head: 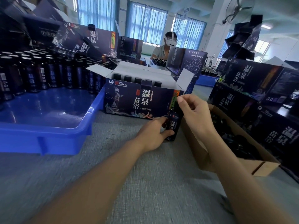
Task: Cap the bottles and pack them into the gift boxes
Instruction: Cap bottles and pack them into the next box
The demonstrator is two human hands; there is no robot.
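Note:
A dark labelled bottle (174, 125) stands upright on the grey table in front of the open gift box (137, 101). My left hand (155, 133) grips the bottle's lower body from the left. My right hand (194, 110) is over the bottle's top, its fingers curled round the black cap (178, 105), which is mostly hidden. Several capped bottles (127, 77) stand in a row inside the gift box, whose white flaps are open.
A blue tray (48, 126) at the left holds several uncapped bottles (32, 75) along its far side. A brown carton (252, 165) of black caps (239, 143) sits at the right. Stacked gift boxes (252, 81) stand behind it. Another person sits across the table.

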